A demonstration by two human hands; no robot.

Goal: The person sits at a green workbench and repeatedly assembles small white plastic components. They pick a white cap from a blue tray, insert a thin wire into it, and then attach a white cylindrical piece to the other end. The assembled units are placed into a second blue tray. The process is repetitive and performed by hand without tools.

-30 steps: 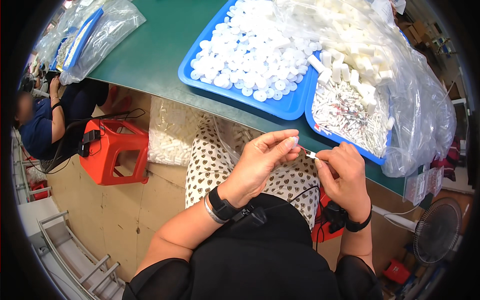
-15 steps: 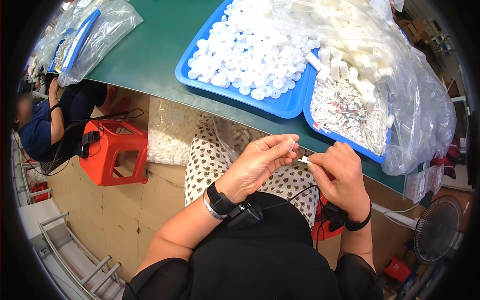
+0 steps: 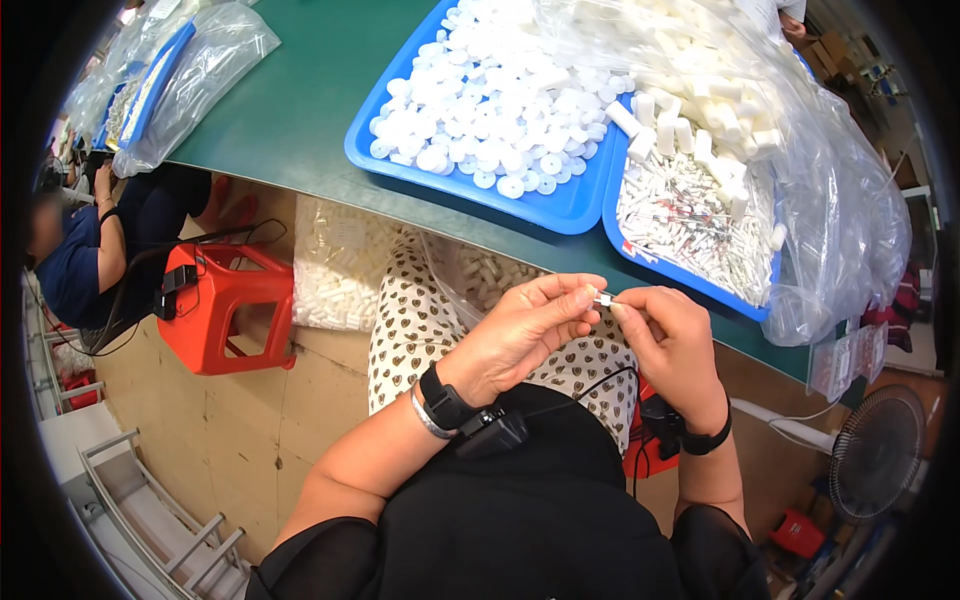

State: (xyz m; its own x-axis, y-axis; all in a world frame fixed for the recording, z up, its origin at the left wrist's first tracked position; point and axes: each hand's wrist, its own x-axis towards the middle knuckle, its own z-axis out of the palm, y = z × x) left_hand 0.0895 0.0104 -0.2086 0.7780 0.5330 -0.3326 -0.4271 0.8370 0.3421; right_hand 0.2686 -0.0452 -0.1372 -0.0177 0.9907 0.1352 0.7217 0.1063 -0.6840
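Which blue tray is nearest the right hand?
The rightmost tray, holding thin white pieces; the middle tray of white discs and the far-left tray sit farther away.

Bright light on my hands [image 3: 525, 335] and table [image 3: 300, 90], black at the view's edge.
White discs [image 3: 500, 95] glare nearly blank, the clear bag [image 3: 840, 200] glints, the fan [image 3: 877, 455] sits dimmer, the rack [image 3: 150, 520] at left bends.

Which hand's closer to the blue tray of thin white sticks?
Right. The right hand is just below the near edge of the blue tray in the picture; the left hand is farther off, to the tray's lower left.
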